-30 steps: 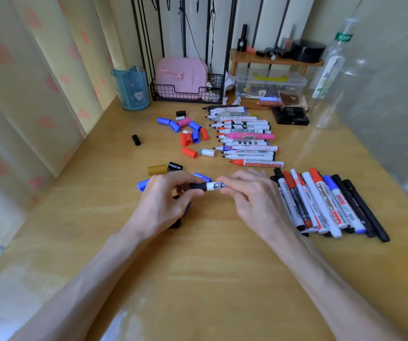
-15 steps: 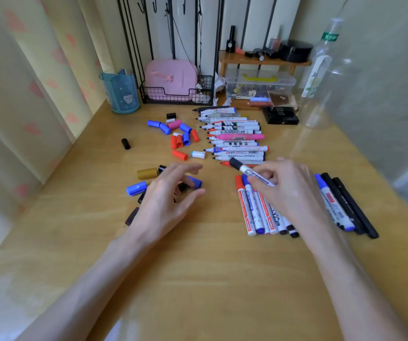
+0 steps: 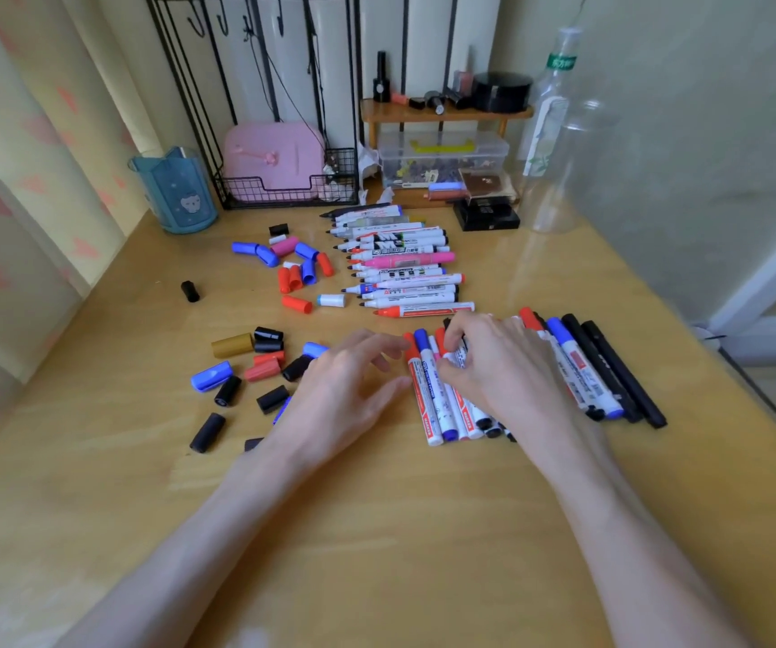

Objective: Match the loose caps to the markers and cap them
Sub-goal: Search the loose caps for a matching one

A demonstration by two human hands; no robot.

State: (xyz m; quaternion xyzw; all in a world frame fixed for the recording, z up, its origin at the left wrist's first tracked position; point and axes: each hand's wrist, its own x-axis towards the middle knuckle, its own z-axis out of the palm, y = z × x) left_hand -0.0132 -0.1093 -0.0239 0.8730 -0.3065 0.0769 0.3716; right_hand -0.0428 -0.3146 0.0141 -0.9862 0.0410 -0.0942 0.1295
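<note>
While left hand (image 3: 344, 395) fingers spread, right hand (image 3: 493, 367) pinches one capped marker (image 3: 459, 356), one gold cap (image 3: 231, 344)

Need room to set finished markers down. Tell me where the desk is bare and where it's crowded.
Bare: the near desk between both forearms, and the strip between the uncapped markers and clear bottle. Crowded: loose caps beside the left hand; capped markers around the right hand, which pinches one.

Looked like a home desk corner, bedroom-type. Wooden desk (image 3: 376, 530) sat against a heart-print curtain (image 3: 26, 156). At the back were a wire basket (image 3: 290, 195) holding a pink case (image 3: 273, 156), a bear-print cup (image 3: 175, 194) and a small shelf (image 3: 442, 115) of cosmetics. Markers (image 3: 400, 264) were spread out hobby-style.
</note>
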